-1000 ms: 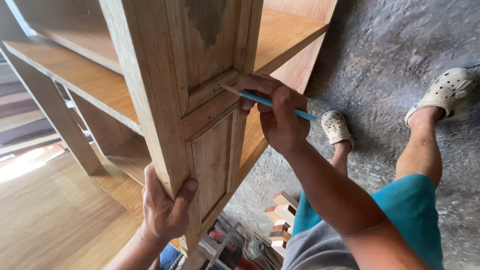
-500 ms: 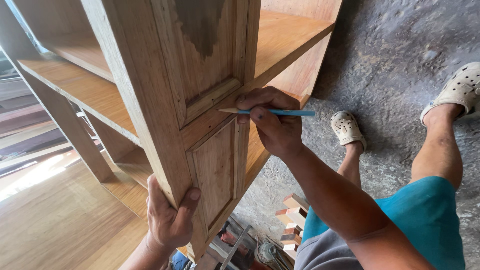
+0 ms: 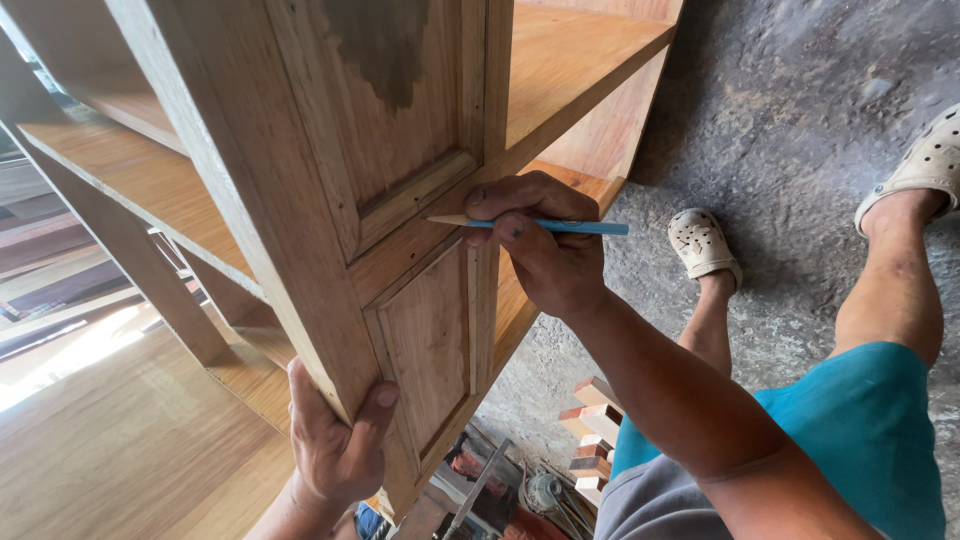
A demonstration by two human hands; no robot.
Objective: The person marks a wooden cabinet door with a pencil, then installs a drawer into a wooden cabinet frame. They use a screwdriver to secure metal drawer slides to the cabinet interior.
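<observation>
**Pencil laid to a panelled cabinet door**

Nearest the camera, the left hand (image 3: 335, 445) is clenched around the lower edge of a panelled wooden door (image 3: 400, 250), thumb wrapped over the front of the stile and fingers hidden behind it, steadying the door where it stands out from the cabinet. Below that hand, partly out of view, lie some tools (image 3: 500, 490) and a small stack of wood offcuts (image 3: 590, 425) on the ground.

A little farther up, the right hand (image 3: 535, 245) rests against the door's middle rail, between the upper and lower panels. Its grip is closed on a blue pencil (image 3: 540, 225), pinched between thumb and fingers so that the pencil lies almost level. The sharpened tip points left and sits on or just off the rail, right beside the lower moulding of the upper panel; the blunt end sticks out to the right, past the knuckles.

As a judgement, the marking looks barely begun: no drawn line can be made out on the rail, though a faint one would be too fine to see here. The upper panel carries a dark patch near its top.

Beyond the door, the open cabinet shelves (image 3: 560, 70) run away to the left and right. Farthest off, the person's feet in pale perforated clogs (image 3: 703, 243) stand on the rough concrete floor (image 3: 800, 120).
</observation>
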